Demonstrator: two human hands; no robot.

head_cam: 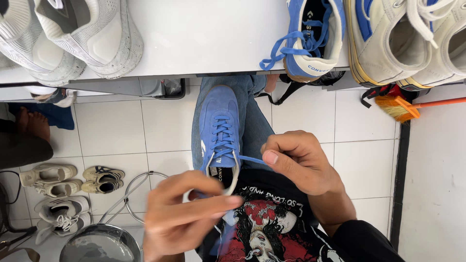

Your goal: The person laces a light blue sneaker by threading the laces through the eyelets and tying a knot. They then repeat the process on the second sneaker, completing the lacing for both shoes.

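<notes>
A blue suede sneaker (219, 131) rests on the person's jeans-clad thigh (255, 121), toe pointing away toward the white table (204, 39). The right hand (298, 162) sits just beside the shoe's opening, thumb and forefinger pinched shut on a blue lace end (250, 159) drawn taut from the eyelets. The left hand (187, 213) hovers below the heel, nearer the camera, fingers curled together; it is blurred, so whether it grips the other lace cannot be told. The hands are apart.

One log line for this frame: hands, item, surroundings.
right hand: pinching blue lace | left hand: at lace end, grip unclear | blue shoe: on lap | shelf: more shoes
</notes>
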